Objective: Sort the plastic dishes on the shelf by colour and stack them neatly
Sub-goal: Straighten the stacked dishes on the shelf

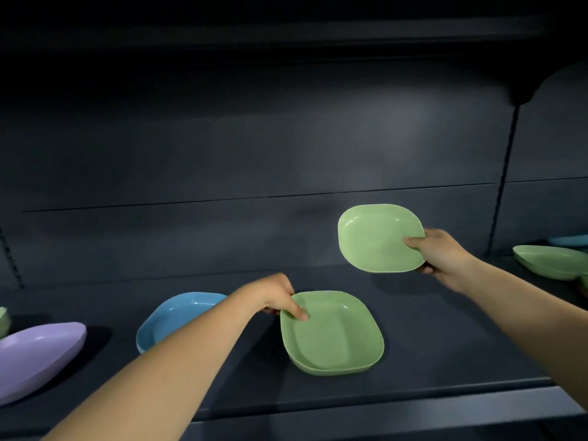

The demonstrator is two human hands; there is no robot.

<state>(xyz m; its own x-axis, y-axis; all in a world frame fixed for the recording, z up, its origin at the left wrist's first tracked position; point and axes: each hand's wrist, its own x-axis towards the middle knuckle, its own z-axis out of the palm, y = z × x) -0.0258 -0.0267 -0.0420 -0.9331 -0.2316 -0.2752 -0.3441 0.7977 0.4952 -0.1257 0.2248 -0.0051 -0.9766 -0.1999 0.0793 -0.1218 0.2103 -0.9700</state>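
Pinching the near-left rim of a green plastic dish [334, 332] between thumb and fingers, the person's left hand [280, 297] steadies the top of a short stack of green dishes on the dark shelf [445, 345]; a second rim shows just under the top dish along its front edge. Thumb on the inner face, fingers behind, the right hand [442, 256] grips the right edge of another green dish [378, 238], held in the air above the shelf and tilted so that its hollow faces the camera, up and to the right of the stack and apart from it.

Just behind the left forearm a blue dish [178, 316] lies on the shelf, partly hidden by the arm, with another rim visible beneath it. Farther left, at the frame's edge, sits a purple dish [38, 354], and beyond it a sliver of a pale green item [3, 319] too cropped to identify. At the far right, past the shelf's upright post [506, 173], a further green dish [550, 261] rests in the next bay, with a strip of blue [569, 240] behind it.
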